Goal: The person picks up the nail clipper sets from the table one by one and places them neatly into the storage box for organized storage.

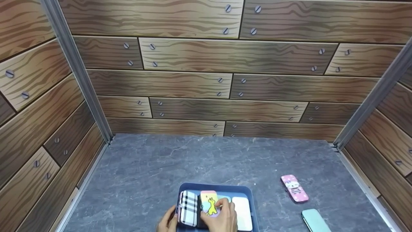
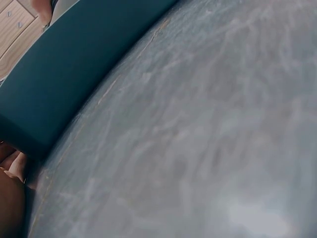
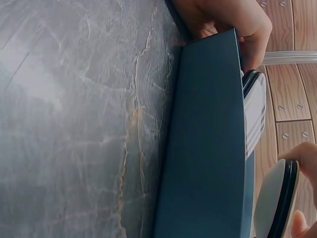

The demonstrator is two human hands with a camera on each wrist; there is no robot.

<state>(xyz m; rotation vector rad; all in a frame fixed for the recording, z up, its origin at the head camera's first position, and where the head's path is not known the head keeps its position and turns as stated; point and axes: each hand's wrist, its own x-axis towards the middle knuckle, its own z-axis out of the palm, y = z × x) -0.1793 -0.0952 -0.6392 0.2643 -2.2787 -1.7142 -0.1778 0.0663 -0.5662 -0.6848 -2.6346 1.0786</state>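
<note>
A blue box (image 1: 215, 185) sits at the bottom middle of the head view, its outer wall large in both wrist views. My left hand (image 1: 167, 220) grips the box's left side, with a digit over the rim in the right wrist view. My right hand (image 1: 222, 219) pinches a pastel case with a yellow giraffe (image 1: 211, 206) by its edges, above the box's middle. Seen edge-on, the giraffe case (image 3: 272, 198) is tilted and has a black seam. Left of it stands a black-and-white plaid case (image 1: 189, 207); a white case (image 1: 242, 212) lies at the right.
On the grey marbled table (image 1: 145, 167), a pink case with a cartoon animal (image 1: 294, 188) lies right of the box. A mint green case (image 1: 315, 220) is nearer the front, cut by the frame. Wood-patterned walls (image 1: 193, 83) enclose the back and sides.
</note>
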